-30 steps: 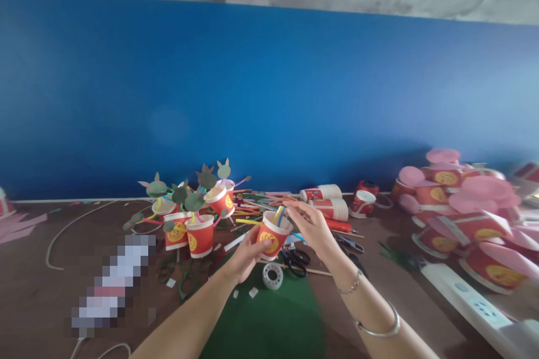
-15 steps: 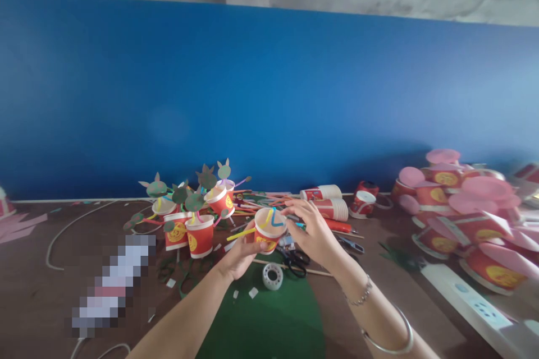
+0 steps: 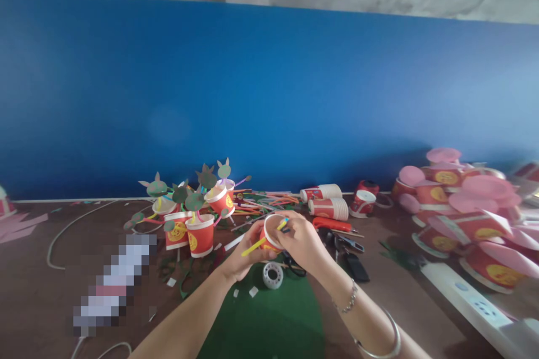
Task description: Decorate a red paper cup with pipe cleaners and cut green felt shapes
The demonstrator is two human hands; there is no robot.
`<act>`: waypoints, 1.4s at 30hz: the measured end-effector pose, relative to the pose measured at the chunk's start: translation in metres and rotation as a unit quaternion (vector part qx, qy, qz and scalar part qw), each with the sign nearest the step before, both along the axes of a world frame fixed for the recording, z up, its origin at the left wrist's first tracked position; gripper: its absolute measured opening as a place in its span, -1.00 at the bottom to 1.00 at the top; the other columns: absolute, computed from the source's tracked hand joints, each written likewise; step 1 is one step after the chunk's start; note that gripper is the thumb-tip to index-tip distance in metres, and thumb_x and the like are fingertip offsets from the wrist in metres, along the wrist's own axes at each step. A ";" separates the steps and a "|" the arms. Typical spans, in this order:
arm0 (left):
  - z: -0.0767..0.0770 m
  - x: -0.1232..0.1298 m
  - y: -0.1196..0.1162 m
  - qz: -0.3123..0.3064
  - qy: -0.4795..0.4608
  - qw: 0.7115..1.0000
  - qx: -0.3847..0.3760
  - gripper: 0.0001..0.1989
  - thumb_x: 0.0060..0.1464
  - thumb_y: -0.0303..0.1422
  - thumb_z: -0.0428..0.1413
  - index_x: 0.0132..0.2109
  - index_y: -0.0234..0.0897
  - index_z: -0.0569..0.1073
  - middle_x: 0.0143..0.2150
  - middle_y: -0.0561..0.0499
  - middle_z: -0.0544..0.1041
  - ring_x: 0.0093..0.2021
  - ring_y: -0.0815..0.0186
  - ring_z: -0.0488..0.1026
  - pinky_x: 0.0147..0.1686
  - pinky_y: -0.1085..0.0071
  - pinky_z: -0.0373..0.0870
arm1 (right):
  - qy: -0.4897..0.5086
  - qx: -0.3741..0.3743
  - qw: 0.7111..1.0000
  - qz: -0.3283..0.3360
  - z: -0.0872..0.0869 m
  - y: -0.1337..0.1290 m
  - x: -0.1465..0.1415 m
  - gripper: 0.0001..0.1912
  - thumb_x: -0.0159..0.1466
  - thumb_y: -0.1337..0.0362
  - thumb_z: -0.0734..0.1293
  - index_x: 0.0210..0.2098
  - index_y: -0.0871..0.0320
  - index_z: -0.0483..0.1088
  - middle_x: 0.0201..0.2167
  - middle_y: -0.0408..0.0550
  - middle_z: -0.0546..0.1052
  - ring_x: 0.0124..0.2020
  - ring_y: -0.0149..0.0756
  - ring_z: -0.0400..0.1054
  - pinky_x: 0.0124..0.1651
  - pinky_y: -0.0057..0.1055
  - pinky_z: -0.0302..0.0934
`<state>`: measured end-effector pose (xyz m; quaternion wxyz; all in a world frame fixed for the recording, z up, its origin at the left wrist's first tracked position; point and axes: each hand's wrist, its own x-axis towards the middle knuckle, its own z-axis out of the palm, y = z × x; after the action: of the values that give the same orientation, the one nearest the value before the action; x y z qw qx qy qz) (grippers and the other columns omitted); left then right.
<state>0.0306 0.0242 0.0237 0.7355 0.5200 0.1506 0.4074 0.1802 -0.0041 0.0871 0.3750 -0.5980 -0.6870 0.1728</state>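
Above table (image 3: 37, 291), left hand (image 3: 241, 261) around cup (image 3: 273, 226), rim (image 3: 265, 229) tilted

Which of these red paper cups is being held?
The cup in the left hand, with a yellow straw jutting out and the right hand at its mouth; no hand touches the other red cups.

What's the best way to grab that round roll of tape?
I'd pinch the near edge of the roll of tape, coming from the near side: a finger in the hole, thumb outside. It's a ring whose hole faces us and looks wide enough. The left hand and right hand are at the red cup beyond it, so the far side seems crowded.
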 end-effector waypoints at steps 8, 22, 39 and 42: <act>0.000 -0.001 0.000 -0.012 0.000 1.000 -0.025 -0.42 -0.18 -0.46 0.29 0.04 -0.15 0.33 -0.05 -0.03 0.46 -0.01 0.15 0.37 0.00 0.23 0.22 | -0.026 -0.030 0.999 -0.038 0.001 -0.002 0.000 -0.85 0.11 0.31 0.22 -0.46 0.19 0.41 -0.47 -0.03 0.54 -0.40 -0.21 0.42 -0.38 -0.43 0.22; 0.003 0.027 -0.017 0.130 0.001 0.990 0.048 -0.28 -0.32 -0.39 0.36 0.04 -0.17 0.28 -0.08 -0.09 0.46 -0.11 0.15 0.43 -0.11 0.27 0.35 | -0.087 0.066 0.994 -0.016 -0.008 -0.004 -0.011 -0.86 0.14 0.35 0.21 -0.44 0.18 0.40 -0.37 0.06 0.54 -0.29 -0.17 0.44 -0.21 -0.35 0.28; 0.000 0.018 -0.006 0.132 0.020 0.991 0.026 -0.34 -0.23 -0.40 0.32 0.07 -0.19 0.29 -0.09 -0.07 0.51 -0.07 0.11 0.44 -0.03 0.17 0.34 | -0.041 0.043 0.998 0.016 -0.001 0.000 0.009 -0.90 0.07 0.32 0.33 -0.40 0.14 0.48 0.02 0.09 0.41 0.06 -0.09 0.28 0.06 -0.15 0.17; -0.004 0.018 -0.005 0.131 0.023 0.991 0.024 -0.35 -0.22 -0.42 0.32 0.06 -0.19 0.29 -0.10 -0.05 0.50 -0.08 0.16 0.44 -0.06 0.22 0.36 | -0.081 0.051 0.995 0.002 -0.003 0.000 0.011 -0.91 0.09 0.31 0.32 -0.47 0.12 0.49 0.03 0.05 0.41 0.07 -0.05 0.26 0.07 -0.07 0.13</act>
<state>0.0482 0.0189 0.0196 0.6596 0.5224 0.2246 0.4915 0.1910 -0.0040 0.0837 0.3478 -0.5891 -0.7239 0.0896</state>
